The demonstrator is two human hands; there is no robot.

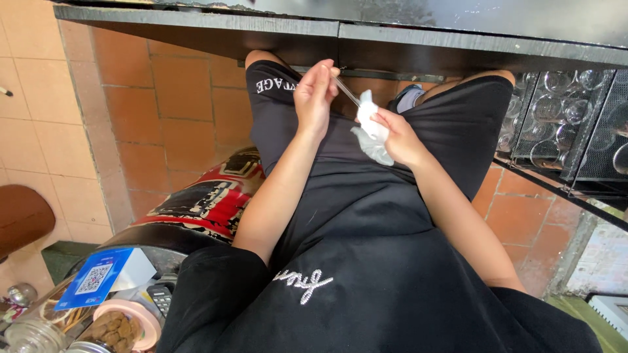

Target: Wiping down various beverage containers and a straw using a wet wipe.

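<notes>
Both bare arms reach forward toward twelve o'clock, bent a little, over the lap. The left hand (315, 98) sits at eleven o'clock, fingers pinched tight together. The right hand (399, 137) sits at one o'clock, fingers curled closed, very near it.

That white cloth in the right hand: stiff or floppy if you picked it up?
Probably floppy: the white cloth bunches in the right hand and its end droops. Likely light and easy to grip. The left hand holds a thin rod against it.

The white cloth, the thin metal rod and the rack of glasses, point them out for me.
white cloth (371, 131), head view, bunched middle.
thin metal rod (347, 91), head view, bare shaft.
rack of glasses (568, 114), head view, front grid.
</notes>
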